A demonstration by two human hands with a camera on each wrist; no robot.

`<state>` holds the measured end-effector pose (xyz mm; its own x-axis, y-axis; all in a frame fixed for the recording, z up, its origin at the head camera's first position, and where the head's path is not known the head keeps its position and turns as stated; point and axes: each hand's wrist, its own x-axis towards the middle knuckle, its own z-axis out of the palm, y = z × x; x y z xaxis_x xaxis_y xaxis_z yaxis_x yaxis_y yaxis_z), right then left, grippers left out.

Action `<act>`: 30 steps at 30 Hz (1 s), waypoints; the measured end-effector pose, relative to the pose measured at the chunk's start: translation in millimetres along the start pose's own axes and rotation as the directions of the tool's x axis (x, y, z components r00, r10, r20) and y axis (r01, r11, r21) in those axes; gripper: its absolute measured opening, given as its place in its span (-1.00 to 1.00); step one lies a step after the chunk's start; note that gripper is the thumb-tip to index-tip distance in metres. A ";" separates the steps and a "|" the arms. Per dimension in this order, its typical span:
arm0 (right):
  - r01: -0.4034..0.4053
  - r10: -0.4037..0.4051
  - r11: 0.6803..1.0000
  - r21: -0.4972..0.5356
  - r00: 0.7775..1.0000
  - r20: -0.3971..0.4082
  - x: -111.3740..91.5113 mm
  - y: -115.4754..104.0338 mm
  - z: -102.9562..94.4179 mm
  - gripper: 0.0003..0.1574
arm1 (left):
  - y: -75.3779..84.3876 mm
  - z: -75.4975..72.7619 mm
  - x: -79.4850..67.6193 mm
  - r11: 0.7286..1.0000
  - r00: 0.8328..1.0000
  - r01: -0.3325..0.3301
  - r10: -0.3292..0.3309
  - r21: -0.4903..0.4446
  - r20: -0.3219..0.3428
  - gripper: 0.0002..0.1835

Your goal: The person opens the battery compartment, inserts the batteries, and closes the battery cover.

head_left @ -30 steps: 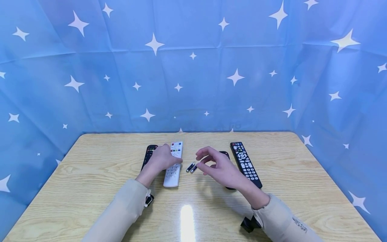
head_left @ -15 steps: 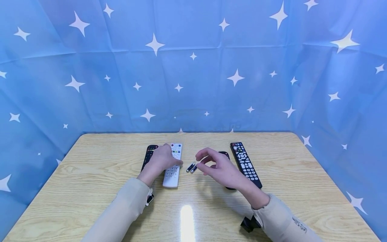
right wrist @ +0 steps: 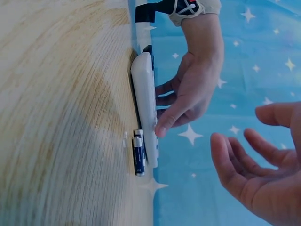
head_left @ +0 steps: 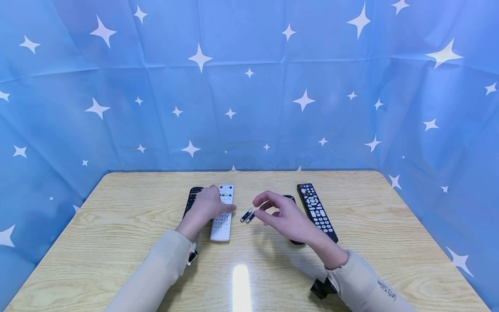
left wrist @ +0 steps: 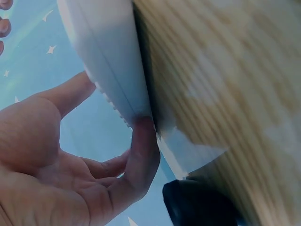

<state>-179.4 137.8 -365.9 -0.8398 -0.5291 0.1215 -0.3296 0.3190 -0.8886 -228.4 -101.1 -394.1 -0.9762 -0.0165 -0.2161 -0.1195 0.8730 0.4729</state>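
Observation:
A white remote control (head_left: 221, 225) lies button side up on the table. My left hand (head_left: 206, 203) grips it across its width, thumb on the right and fingers on the left. In the left wrist view, thumb and a curled finger touch the white remote's (left wrist: 108, 52) edges. Two dark batteries (head_left: 247, 216) lie side by side just right of it. My right hand (head_left: 286, 216) hovers near them, fingers loosely bent and holding nothing. From the right wrist, the batteries (right wrist: 138, 155) sit beside the white remote and apart from the right hand's fingers.
A black remote (head_left: 191, 200) is partly hidden behind the left hand. Another black remote (head_left: 289, 197) shows behind the right hand, and a longer black one (head_left: 317, 212) lies to its right. The wooden table (head_left: 128, 208) ends at a blue starry curtain (head_left: 249, 95).
The white remote has shifted slightly under the left hand, which stays almost in place. The right hand and the batteries have hardly moved.

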 end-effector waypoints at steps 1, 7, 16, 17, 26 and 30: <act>0.001 -0.001 1.000 0.004 1.000 0.001 -0.2 0.1 -0.2 -0.79 | -0.5 -0.1 -0.6 1.000 1.000 -0.001 0.001 -0.001 -0.004 -0.24; 0.009 -0.009 1.000 0.018 1.000 0.008 -0.9 0.7 -1.6 -0.79 | -3.3 -4.2 -5.3 0.999 0.998 -0.037 0.038 0.025 -0.046 -0.31; 0.007 -0.007 1.000 0.011 1.000 0.003 -1.8 1.9 -3.5 -0.80 | -16.1 -10.8 -11.1 0.985 0.981 -0.131 0.145 0.110 -0.126 -0.52; 0.006 -0.006 1.000 0.011 1.000 0.002 -1.8 2.0 -3.8 -0.80 | -17.6 -11.6 -11.8 0.984 0.981 -0.128 0.143 0.122 -0.128 -0.53; 0.004 -0.004 1.000 0.000 1.000 -0.002 -2.2 0.9 -5.4 -0.80 | -31.3 -19.9 -13.1 0.978 0.985 -0.087 0.113 0.192 -0.128 -0.64; 0.004 -0.004 1.000 0.000 1.000 0.001 -2.4 0.6 -5.9 -0.80 | -36.9 -20.9 -11.2 0.976 0.989 -0.054 0.081 0.210 -0.122 -0.61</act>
<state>-180.1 143.9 -364.2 -0.8381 -0.5311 0.1247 -0.3329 0.3168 -0.8882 -216.8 -143.3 -391.3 -0.9974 -0.0054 -0.0716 -0.0262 0.9556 0.2936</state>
